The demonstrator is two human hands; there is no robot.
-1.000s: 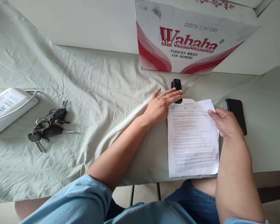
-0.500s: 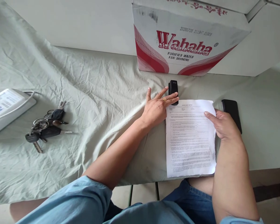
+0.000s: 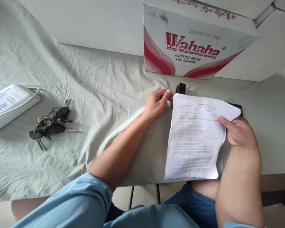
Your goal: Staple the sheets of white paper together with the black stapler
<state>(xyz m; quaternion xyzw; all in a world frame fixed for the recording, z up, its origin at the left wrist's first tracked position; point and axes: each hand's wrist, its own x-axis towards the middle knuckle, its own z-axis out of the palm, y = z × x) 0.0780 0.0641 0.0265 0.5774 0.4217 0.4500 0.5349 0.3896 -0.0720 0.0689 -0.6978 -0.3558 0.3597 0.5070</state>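
Observation:
My right hand (image 3: 238,131) grips the right edge of a printed paper sheet (image 3: 196,139), thumb on top and fingers hidden beneath. The sheet's upper right part is raised and bent. Close to its upper left corner is my left hand (image 3: 158,103), turned thumb-up with the fingers curled together. Its fingertips reach the paper's edge, but whether they pinch anything is unclear. Behind the top of the sheet stands a black stapler (image 3: 181,88), its lower part covered. A black phone-like slab (image 3: 239,109) lies partly hidden behind the sheet and my right hand.
A large Wahaha water carton (image 3: 192,47) stands at the back of the cloth-covered table (image 3: 123,72). To the left lie a bunch of keys (image 3: 52,123) and a white object with a label and cord (image 3: 11,104). The table's front edge runs just above my lap.
My left hand has left the stapler, turned over and curled its fingers by the paper's corner. The sheet has been lifted and tilted by my right hand, covering more of the stapler and slab.

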